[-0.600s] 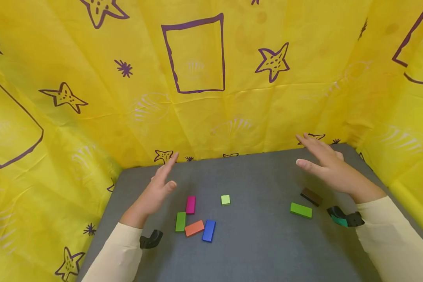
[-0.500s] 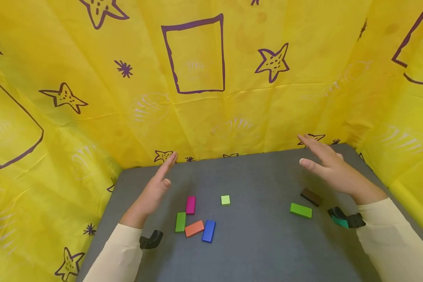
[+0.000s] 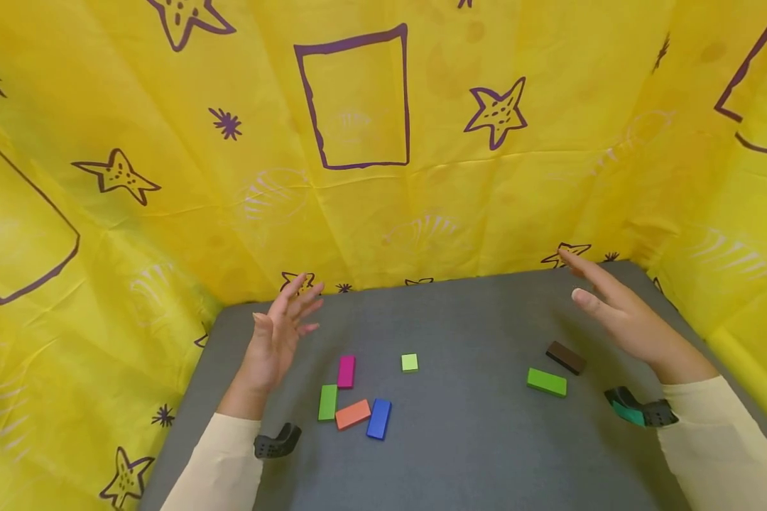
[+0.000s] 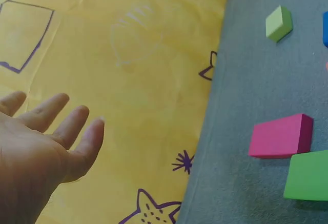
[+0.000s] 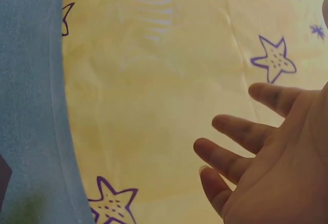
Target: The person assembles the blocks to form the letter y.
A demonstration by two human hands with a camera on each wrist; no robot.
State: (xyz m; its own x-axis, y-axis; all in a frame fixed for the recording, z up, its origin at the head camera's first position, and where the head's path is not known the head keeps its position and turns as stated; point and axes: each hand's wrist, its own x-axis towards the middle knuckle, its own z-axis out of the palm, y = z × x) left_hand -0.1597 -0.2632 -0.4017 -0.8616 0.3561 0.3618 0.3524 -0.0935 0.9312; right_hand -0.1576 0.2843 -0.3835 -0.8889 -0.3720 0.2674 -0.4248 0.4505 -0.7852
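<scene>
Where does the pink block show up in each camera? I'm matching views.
Head: pink block slightly left of centre, below mid-height.
Left wrist: right side, below mid-height, just above a green block in the picture.
Right wrist: not in it.
Shared landmark: yellow backdrop along the grey table.

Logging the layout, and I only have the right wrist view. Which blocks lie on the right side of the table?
Observer: Two in the head view: a dark brown block and a bright green block.
Operator: Left hand holding anything?
Observer: No. The left wrist view shows its fingers spread, with nothing in them.
Operator: Any cube out there?
Observer: Yes, a small pale-green cube, sitting apart from the other blocks.
</scene>
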